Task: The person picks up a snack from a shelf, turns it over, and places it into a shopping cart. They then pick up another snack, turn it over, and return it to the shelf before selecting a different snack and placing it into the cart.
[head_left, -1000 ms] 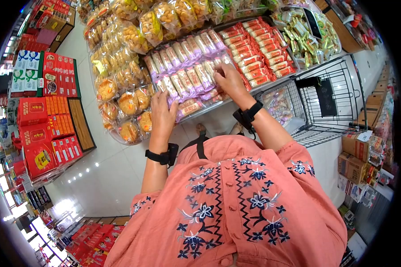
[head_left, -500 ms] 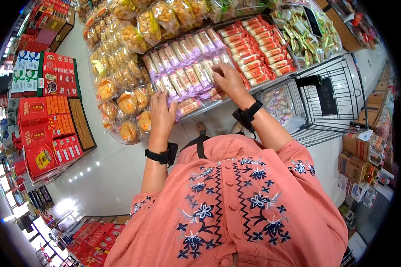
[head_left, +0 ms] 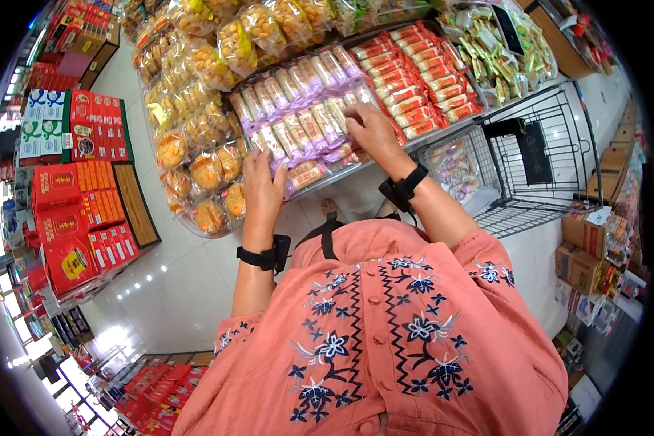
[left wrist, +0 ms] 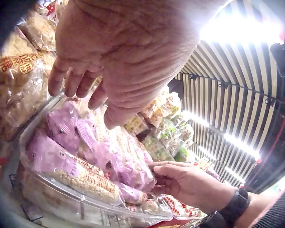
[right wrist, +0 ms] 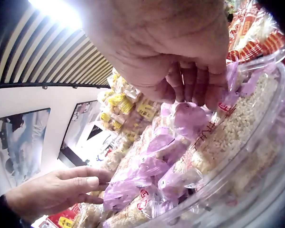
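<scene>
Purple-and-clear wrapped puffed-grain bars [head_left: 311,129] lie in rows in a clear plastic tray [left wrist: 80,194]. My left hand [head_left: 264,185] is at the near left end of the rows, its loosely extended fingers touching the wrappers. At the right side of the same rows is my right hand [head_left: 374,131], fingers bent down with the tips at the purple wrapper ends [right wrist: 190,116]. Neither hand has a bar lifted. One bar [left wrist: 80,178] lies crosswise along the tray's front, below the stacked rows. My palms hide part of the bars in both wrist views.
Bagged round pastries [head_left: 207,168] lie left of the tray, bags of nuts or small biscuits [head_left: 240,47] behind. Red-wrapped bars [head_left: 418,80] fill the neighbouring tray. A shopping cart [head_left: 541,160] holding packets stands at right. Red gift boxes [head_left: 69,247] are stacked at left.
The view has shifted slightly. Both hands stay at the two sides of the purple-wrapped rows, with hardly any visible movement.
</scene>
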A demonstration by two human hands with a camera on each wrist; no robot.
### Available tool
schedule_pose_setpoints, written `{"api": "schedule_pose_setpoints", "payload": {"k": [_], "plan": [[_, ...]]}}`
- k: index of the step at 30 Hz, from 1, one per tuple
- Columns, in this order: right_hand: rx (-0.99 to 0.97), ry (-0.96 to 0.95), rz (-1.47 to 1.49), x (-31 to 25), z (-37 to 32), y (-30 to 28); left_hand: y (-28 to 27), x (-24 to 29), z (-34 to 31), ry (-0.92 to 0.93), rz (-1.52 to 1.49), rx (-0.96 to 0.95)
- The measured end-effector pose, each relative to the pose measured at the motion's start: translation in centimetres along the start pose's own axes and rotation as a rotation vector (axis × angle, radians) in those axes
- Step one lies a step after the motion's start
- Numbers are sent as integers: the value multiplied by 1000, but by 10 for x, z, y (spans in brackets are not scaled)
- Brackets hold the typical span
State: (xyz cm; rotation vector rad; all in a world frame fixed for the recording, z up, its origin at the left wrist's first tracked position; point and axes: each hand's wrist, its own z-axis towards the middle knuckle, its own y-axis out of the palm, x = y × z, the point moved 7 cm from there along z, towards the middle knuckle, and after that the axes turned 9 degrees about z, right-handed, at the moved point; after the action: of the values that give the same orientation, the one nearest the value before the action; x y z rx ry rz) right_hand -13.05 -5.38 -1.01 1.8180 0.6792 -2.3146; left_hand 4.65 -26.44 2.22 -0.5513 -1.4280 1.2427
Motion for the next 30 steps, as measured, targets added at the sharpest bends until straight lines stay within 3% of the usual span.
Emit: {"api": "schedule_pose_setpoints", "payload": {"k": [7,9,15,19,20,25,30], "plan": [[53,-4,-3,-1,1,-9,-12,23,8,76,-88,75],[55,-35,9,-1,-2,-18,-18,44,12,62,-183,0],[222,160,301,-6,-22,-76,10,109,25,156,-346,-190],[373,235,406,22,-49,-127,51,150,27,188,-406,-423],[472,143,356,36,-57,-141,58,162,26,212,-377,-463],[702,419,538,86,-116,-219,93,203,19,429,-324,-531],[947,555,576,181,-192,-285,123,225,12,322,-264,-737]]}}
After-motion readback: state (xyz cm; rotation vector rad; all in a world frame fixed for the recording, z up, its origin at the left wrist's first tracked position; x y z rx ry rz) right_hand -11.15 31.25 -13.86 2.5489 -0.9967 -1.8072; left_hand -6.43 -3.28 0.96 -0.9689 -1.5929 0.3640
